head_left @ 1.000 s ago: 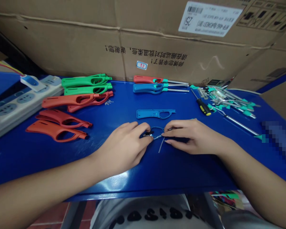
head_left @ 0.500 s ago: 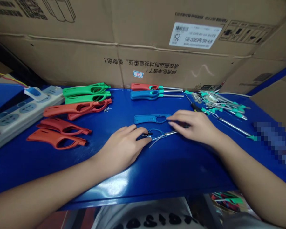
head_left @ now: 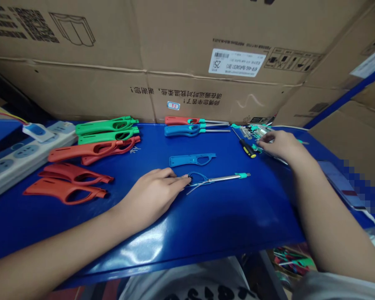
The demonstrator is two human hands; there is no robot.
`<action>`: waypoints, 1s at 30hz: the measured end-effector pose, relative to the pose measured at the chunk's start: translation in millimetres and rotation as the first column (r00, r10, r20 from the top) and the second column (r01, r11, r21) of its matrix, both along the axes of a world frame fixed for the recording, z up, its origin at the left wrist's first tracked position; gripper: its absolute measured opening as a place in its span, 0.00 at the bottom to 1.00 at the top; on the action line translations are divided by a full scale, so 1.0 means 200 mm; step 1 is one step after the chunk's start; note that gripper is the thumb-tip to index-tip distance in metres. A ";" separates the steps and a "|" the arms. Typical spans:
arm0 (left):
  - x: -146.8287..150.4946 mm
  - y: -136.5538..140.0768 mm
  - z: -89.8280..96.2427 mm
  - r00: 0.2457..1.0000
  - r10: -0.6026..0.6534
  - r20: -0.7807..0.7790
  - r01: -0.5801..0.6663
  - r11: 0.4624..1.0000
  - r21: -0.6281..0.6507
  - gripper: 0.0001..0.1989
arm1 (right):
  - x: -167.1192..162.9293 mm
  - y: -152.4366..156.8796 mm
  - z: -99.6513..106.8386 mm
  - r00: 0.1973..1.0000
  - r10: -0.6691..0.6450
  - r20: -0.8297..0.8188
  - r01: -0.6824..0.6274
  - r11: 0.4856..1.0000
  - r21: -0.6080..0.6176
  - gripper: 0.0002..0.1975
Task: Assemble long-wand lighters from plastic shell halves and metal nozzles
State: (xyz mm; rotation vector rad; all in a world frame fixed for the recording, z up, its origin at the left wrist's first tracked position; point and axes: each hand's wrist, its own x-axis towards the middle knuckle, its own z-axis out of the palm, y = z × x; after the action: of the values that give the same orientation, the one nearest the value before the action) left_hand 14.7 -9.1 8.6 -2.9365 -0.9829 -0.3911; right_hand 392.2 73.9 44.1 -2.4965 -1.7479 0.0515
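My left hand (head_left: 153,193) rests on the blue table (head_left: 206,225), fingertips pressing the rear of a blue lighter half shell with a metal tube (head_left: 218,179) that ends in a teal tip. A second blue half shell (head_left: 191,159) lies just behind it. My right hand (head_left: 279,143) has reached to the far right and touches a pile of metal tubes with teal tips (head_left: 262,132). A yellow and black screwdriver (head_left: 246,146) lies left of that hand.
Green shells (head_left: 106,130) and orange-red shells (head_left: 78,177) lie at the left beside a white power strip (head_left: 15,154). Two assembled lighters (head_left: 193,126) lie at the back. Cardboard boxes (head_left: 175,62) wall the rear. A phone (head_left: 340,183) lies at the right edge.
My right hand let go of the tube at the centre and moved right and back to the pile of tubes. My left hand stayed on the blue shell. The view tilted up.
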 end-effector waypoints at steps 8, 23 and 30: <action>-0.01 0.01 -0.05 0.988 0.007 0.157 -0.003 1.000 -0.024 0.17 | 0.09 -0.03 0.00 0.968 0.246 -0.053 -0.245 0.969 0.035 0.07; 0.00 0.02 -0.07 0.970 0.047 0.237 -0.001 0.982 -0.190 0.18 | 0.07 0.01 -0.05 0.966 0.252 -0.063 -0.256 0.964 -0.068 0.06; 0.00 0.02 -0.06 0.972 0.039 0.230 0.008 0.980 -0.199 0.18 | 0.07 0.04 -0.08 0.969 0.231 -0.084 -0.239 0.965 -0.104 0.04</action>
State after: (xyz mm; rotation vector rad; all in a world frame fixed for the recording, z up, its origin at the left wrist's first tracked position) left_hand 14.0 -4.5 -3.7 -3.1117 -1.1315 -0.6895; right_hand 406.1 81.9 27.7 -2.3120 -2.0560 0.2600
